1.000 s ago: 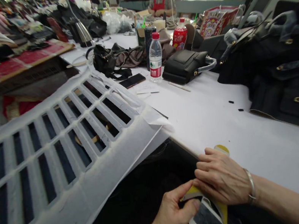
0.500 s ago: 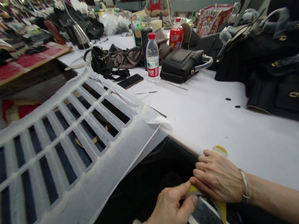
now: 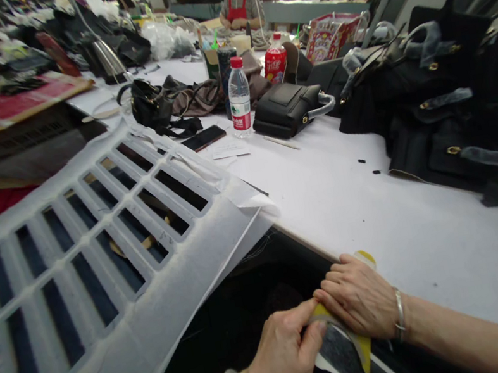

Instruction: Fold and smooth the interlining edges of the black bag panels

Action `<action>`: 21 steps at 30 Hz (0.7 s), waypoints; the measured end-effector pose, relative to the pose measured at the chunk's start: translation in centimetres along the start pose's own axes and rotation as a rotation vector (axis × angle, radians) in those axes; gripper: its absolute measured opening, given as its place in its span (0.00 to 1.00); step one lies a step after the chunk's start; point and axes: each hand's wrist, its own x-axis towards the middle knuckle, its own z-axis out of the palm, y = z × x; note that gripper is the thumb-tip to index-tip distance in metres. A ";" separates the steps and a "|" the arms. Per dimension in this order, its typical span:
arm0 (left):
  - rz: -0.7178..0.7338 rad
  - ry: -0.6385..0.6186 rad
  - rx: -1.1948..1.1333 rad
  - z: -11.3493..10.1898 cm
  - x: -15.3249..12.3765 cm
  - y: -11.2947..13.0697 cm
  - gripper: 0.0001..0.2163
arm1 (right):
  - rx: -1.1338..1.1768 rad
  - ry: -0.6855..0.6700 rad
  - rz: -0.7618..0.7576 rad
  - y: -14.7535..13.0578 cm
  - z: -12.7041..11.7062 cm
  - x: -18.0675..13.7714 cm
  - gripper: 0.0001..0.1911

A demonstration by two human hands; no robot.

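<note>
In the lower middle my left hand [image 3: 279, 355] pinches the near end of a bent yellow-and-pale strip [image 3: 366, 355] between thumb and index finger. My right hand [image 3: 360, 297] is curled over the same strip by the table edge, its fingertips touching those of the left. One rounded yellow end sticks out beyond the right knuckles, and a pointed end hangs below the palm. Much of the strip is hidden under the fingers. Beneath both hands is a dark grey surface with white edges [image 3: 341, 353]; what it belongs to is unclear.
A slotted whitish plastic rack [image 3: 105, 218] fills the left. On the white-covered table [image 3: 319, 200] stand a water bottle [image 3: 239, 95], a phone [image 3: 203, 138] and a black handbag [image 3: 286, 109]. More black bags [image 3: 439, 114] are heaped at right. A person in a red apron [image 3: 240, 5] sits beyond.
The camera view has turned slightly to the right, so the table things appear farther left. Both hands keep their hold on the strip, with only a small shift.
</note>
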 end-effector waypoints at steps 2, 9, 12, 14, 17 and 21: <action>0.020 -0.003 0.012 0.0 -0.1 -0.2 0.09 | 0.005 0.002 0.043 -0.6 0.1 -0.3 0.23; 0.031 -0.061 -0.200 -0.4 0.0 -0.1 0.17 | -0.004 0.025 0.217 -3.2 0.3 -2.2 0.25; -0.080 -0.098 -0.455 -0.6 0.8 -0.3 0.21 | -0.008 0.021 0.291 -3.7 0.3 -3.3 0.25; -0.181 -0.104 -0.550 -0.5 1.6 -0.5 0.19 | -0.001 0.012 0.325 -3.8 0.3 -3.8 0.26; -0.261 -0.102 -0.575 -0.2 2.7 -0.7 0.16 | 0.022 -0.009 0.360 -3.9 0.4 -4.1 0.26; -0.293 -0.111 -0.588 0.2 3.2 -0.7 0.17 | 0.091 -0.038 0.421 -3.8 0.2 -4.6 0.28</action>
